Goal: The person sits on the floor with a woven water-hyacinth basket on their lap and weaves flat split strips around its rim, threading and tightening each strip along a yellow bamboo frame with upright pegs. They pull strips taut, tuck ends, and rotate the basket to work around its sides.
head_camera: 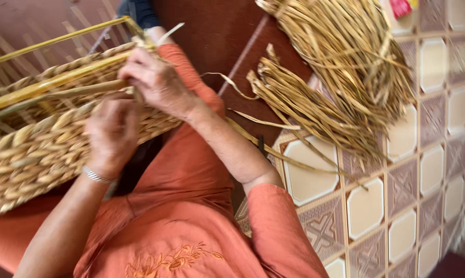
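Observation:
A half-woven basket (31, 149) of thick braided straw-coloured fibre rests on my lap, with upright strands (52, 82) rising from its rim. My left hand (113, 131), a silver bracelet on its wrist, presses against the basket's outer wall near the rim. My right hand (158, 82) sits at the rim just above it, fingers closed around a strand there. Both hands are close together. I wear an orange garment (186, 206).
A large bundle of loose dried fibre strands (340, 67) lies on the patterned tile floor (366, 206) to the right, some strands trailing toward my lap. A dark red-brown surface (212, 31) lies beyond the basket.

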